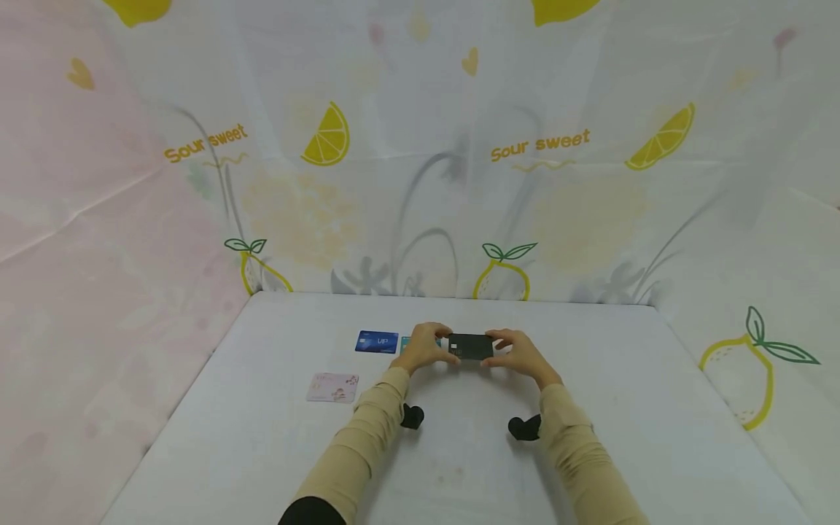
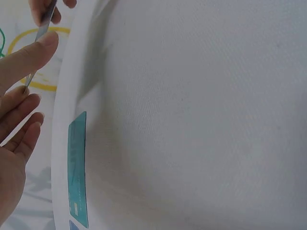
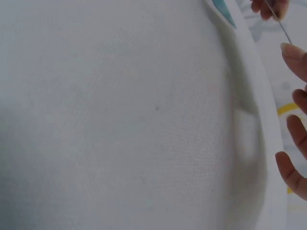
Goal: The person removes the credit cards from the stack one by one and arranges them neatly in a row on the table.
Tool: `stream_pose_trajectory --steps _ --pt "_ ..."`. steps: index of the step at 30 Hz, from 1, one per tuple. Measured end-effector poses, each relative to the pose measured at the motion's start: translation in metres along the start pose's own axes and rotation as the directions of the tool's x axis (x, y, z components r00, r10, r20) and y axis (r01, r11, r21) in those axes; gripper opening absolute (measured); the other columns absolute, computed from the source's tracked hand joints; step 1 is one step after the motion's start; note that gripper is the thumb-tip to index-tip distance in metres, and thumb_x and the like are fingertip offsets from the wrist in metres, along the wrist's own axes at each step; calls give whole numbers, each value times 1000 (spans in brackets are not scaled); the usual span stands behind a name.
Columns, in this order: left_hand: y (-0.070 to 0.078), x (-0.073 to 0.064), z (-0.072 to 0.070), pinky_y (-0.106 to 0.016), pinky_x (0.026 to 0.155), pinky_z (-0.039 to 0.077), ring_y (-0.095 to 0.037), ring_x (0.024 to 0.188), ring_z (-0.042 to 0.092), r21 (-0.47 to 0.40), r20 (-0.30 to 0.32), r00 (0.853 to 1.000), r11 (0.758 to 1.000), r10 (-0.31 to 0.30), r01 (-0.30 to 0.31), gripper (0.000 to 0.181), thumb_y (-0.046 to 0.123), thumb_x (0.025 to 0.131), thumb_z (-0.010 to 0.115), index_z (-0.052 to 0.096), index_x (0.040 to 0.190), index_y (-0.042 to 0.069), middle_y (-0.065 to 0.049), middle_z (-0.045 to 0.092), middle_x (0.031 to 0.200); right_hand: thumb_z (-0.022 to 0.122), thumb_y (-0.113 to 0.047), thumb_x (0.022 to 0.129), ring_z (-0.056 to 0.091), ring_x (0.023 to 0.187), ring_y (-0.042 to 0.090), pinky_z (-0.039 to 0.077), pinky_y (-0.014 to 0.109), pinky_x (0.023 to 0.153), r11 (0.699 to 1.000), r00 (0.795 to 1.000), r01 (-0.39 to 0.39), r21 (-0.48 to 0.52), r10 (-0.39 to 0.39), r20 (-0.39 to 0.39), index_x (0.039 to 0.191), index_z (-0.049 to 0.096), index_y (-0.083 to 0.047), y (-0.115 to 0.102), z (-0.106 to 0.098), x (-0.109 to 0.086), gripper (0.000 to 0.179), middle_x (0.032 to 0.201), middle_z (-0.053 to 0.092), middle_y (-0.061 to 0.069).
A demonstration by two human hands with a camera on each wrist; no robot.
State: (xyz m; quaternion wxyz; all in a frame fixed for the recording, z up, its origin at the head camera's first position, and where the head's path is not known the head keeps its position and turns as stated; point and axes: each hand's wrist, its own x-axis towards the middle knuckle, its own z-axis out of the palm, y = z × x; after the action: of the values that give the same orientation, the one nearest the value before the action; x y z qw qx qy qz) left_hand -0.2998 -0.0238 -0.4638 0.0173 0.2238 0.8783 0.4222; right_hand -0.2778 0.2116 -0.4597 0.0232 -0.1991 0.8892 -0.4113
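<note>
A black bank-style card (image 1: 470, 346) is raised above the far part of the table. My left hand (image 1: 422, 350) pinches its left edge between thumb and fingers. At the opposite edge, my right hand (image 1: 523, 359) pinches it too. In the left wrist view the card (image 2: 43, 28) appears nearly edge-on, with the left thumb (image 2: 33, 57) against it. The right wrist view shows the right thumb tip (image 3: 291, 51) at the thin edge of the card. A teal card (image 2: 77, 172) lies flat on the table, partly hidden behind my left hand in the head view.
Left of the teal card lies a blue card (image 1: 377, 342) marked VIP. A pink card (image 1: 332, 388) with a floral print rests nearer, to the left. The white table (image 1: 453, 459) ends at a lemon-printed curtain (image 1: 420, 182). Black wrist mounts (image 1: 525, 429) hang below the sleeves.
</note>
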Motion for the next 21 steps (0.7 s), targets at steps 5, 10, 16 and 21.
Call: stream_pose_trajectory --steps 5,10,16,21 --pt "1 9 1 -38 89 48 -31 104 58 104 7 999 994 -35 34 57 18 63 88 65 111 -4 -16 65 109 79 -17 74 59 100 39 47 50 86 998 999 -28 -51 29 29 126 54 8 2 1 7 62 125 55 26" --pt "4 16 0 -41 99 41 -34 114 52 148 28 996 986 -83 78 59 18 63 88 64 112 -4 -18 63 114 77 -16 78 57 101 41 48 49 86 993 999 -18 -120 24 45 126 51 10 4 4 12 61 125 53 29" --pt "4 20 1 -40 100 41 -33 116 51 149 46 988 979 -147 139 59 16 63 88 63 113 -5 -17 62 115 75 -15 80 56 101 42 47 48 87 991 998 -17 -136 25 55 127 50 11 9 10 15 59 124 52 29" --pt "0 20 3 -39 95 45 -31 111 55 144 66 982 976 -175 165 59 16 64 87 63 113 -5 -16 63 114 75 -17 80 56 99 41 46 49 87 986 996 -12 -167 27 86 126 51 11 8 11 16 59 120 54 29"
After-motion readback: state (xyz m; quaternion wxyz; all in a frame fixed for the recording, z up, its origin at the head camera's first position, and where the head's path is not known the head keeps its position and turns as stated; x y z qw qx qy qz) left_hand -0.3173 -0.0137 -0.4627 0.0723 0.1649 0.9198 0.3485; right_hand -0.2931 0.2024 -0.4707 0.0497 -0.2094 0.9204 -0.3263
